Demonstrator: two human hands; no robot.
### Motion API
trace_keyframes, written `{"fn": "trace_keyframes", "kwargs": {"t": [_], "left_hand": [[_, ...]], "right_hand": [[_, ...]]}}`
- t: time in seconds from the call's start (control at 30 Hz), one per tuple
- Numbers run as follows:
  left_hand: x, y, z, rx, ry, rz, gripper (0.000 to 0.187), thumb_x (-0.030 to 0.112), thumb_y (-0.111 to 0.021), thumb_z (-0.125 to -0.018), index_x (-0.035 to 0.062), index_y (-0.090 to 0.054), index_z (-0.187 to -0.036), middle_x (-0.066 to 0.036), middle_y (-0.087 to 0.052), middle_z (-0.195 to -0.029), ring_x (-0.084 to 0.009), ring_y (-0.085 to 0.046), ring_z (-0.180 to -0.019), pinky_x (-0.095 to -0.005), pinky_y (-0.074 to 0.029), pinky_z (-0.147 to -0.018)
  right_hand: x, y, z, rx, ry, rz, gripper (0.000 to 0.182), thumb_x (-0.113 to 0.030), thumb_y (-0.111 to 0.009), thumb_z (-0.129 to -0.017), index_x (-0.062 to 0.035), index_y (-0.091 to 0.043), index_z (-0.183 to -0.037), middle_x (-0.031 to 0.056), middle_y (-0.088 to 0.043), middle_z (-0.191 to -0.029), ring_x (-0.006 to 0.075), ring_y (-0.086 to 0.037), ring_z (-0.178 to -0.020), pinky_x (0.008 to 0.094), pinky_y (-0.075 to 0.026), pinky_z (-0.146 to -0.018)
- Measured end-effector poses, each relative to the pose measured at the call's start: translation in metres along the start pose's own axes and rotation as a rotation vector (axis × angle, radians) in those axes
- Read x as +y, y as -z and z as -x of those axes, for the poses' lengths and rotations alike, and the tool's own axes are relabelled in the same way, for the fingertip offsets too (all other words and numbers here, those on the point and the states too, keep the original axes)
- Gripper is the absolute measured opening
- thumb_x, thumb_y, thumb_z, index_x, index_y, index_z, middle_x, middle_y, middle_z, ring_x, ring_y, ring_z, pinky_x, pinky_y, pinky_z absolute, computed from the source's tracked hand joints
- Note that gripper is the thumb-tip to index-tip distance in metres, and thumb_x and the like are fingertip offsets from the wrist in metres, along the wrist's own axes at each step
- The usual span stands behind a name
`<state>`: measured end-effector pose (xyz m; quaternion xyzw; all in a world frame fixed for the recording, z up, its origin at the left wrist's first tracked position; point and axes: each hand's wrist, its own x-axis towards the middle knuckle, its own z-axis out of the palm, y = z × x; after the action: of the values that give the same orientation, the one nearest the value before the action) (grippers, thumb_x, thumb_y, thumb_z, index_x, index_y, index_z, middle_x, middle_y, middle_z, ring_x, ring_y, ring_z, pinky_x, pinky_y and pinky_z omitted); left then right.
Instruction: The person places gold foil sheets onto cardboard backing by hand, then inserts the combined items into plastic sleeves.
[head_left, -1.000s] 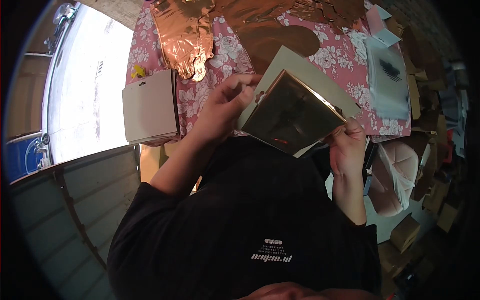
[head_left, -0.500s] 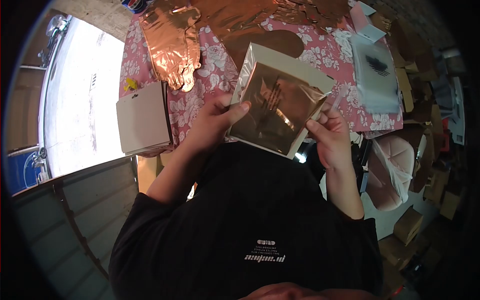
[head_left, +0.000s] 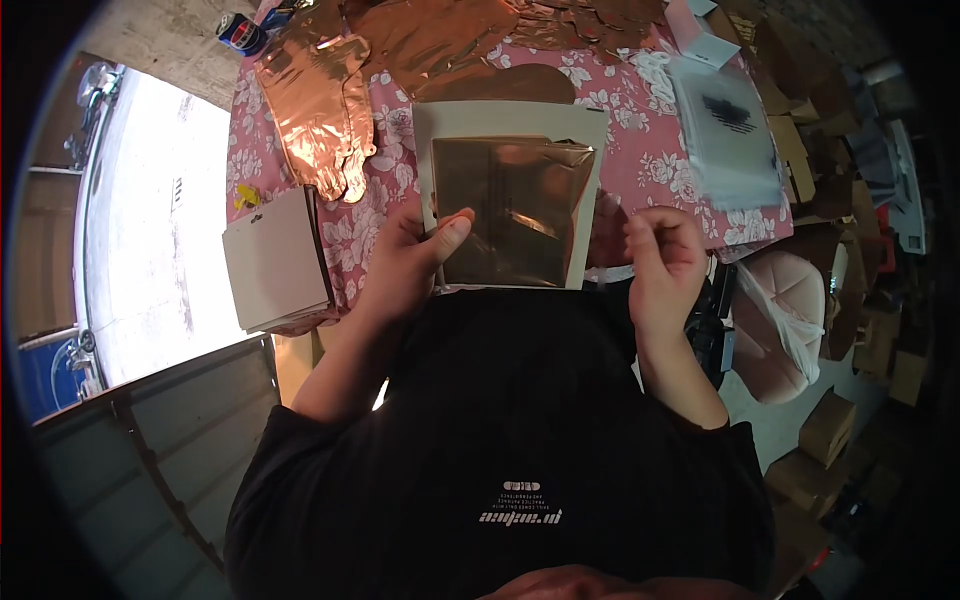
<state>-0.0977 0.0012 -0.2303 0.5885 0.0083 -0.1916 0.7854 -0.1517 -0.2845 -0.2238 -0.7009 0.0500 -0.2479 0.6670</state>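
Note:
My left hand [head_left: 415, 250] grips the left edge of a flat package, its thumb lying on the front. The package is a pale cardboard sheet [head_left: 480, 117] with a folded copper-coloured foil balloon [head_left: 512, 185] over it, seemingly inside a clear plastic bag. Dark print shows faintly through the shiny surface. To the right of the package, apart from it, is my right hand [head_left: 668, 255]. Its fingers are curled with the thumb close to them; whatever may be between them is hidden or too small to make out.
Copper foil balloons [head_left: 318, 110] lie flat across the back of the floral tablecloth [head_left: 625, 130]. Left stands a stack of cardboard sheets [head_left: 275, 260]; right lies a pile of clear printed bags [head_left: 728, 135]. A blue can [head_left: 240, 35] is at the far left corner, a padded stool [head_left: 780, 315] at lower right.
My right hand has come off the package's right edge and moved slightly right. The package has turned from tilted to nearly straight, still in my left hand.

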Motion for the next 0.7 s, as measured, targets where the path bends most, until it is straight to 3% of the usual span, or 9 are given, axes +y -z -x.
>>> {"fn": "trace_keyframes", "kwargs": {"t": [0.07,0.1,0.2,0.3,0.4,0.53,0.7], "left_hand": [[-0.009,0.004,0.001,0.022,-0.025,-0.048,0.014,0.011,-0.074,-0.104,0.0035,-0.074,-0.116,-0.003,-0.076,-0.112,-0.01,-0.068,-0.103,-0.0282,-0.053,-0.095],[-0.013,0.004,0.001,0.015,-0.024,-0.048,0.014,0.011,-0.074,-0.104,0.0035,-0.074,-0.116,-0.003,-0.076,-0.112,-0.01,-0.068,-0.103,-0.0282,-0.053,-0.095],[-0.015,0.001,0.001,0.003,-0.02,-0.028,0.014,0.011,-0.075,-0.104,0.003,-0.073,-0.114,-0.003,-0.076,-0.112,-0.0098,-0.067,-0.103,-0.0282,-0.053,-0.095],[-0.008,-0.008,0.005,0.073,0.015,-0.146,0.014,0.011,-0.075,-0.104,0.0026,-0.073,-0.115,-0.002,-0.076,-0.111,-0.0098,-0.068,-0.106,-0.029,-0.053,-0.097],[-0.006,-0.017,0.009,0.118,-0.03,-0.238,0.014,0.01,-0.075,-0.104,0.0025,-0.072,-0.115,-0.002,-0.076,-0.111,-0.0102,-0.068,-0.109,-0.0297,-0.053,-0.098],[-0.012,-0.017,0.009,0.087,-0.051,-0.305,0.015,0.01,-0.075,-0.104,0.0021,-0.072,-0.116,-0.004,-0.076,-0.11,-0.0108,-0.069,-0.106,-0.0295,-0.053,-0.097],[-0.008,-0.018,0.011,0.039,-0.037,-0.446,0.017,0.01,-0.075,-0.103,0.0009,-0.071,-0.116,-0.005,-0.076,-0.107,-0.0109,-0.069,-0.102,-0.0294,-0.053,-0.094]], "right_hand": [[-0.013,-0.003,0.0,-0.177,-0.303,-0.115,0.019,-0.007,-0.066,-0.108,0.0001,-0.068,-0.125,0.0035,-0.072,-0.097,0.0091,-0.065,-0.082,0.0243,-0.054,-0.075],[-0.009,-0.005,0.0,-0.168,-0.371,-0.129,0.018,-0.009,-0.067,-0.108,-0.0002,-0.07,-0.124,0.0041,-0.074,-0.096,0.0087,-0.066,-0.078,0.0252,-0.055,-0.07],[-0.005,-0.003,-0.002,-0.202,-0.47,-0.099,0.02,-0.007,-0.068,-0.107,-0.0005,-0.069,-0.126,0.0032,-0.074,-0.096,0.009,-0.067,-0.081,0.0244,-0.056,-0.072],[-0.002,-0.006,-0.003,-0.202,-0.302,0.072,0.022,-0.002,-0.071,-0.104,0.0,-0.07,-0.126,0.0024,-0.072,-0.099,0.0103,-0.07,-0.085,0.0255,-0.058,-0.074],[-0.006,-0.012,-0.006,-0.177,-0.415,-0.071,0.027,0.005,-0.075,-0.098,0.0013,-0.07,-0.124,0.0017,-0.071,-0.102,0.0117,-0.072,-0.089,0.0271,-0.059,-0.078],[-0.004,-0.017,-0.01,-0.21,-0.378,-0.182,0.028,0.008,-0.079,-0.094,0.0027,-0.071,-0.12,0.0017,-0.069,-0.105,0.0115,-0.071,-0.09,0.028,-0.059,-0.081],[0.004,-0.009,-0.017,-0.327,-0.399,-0.235,0.021,0.005,-0.083,-0.092,0.0003,-0.074,-0.11,-0.0002,-0.072,-0.095,0.0079,-0.07,-0.09,0.0238,-0.056,-0.079]]}}
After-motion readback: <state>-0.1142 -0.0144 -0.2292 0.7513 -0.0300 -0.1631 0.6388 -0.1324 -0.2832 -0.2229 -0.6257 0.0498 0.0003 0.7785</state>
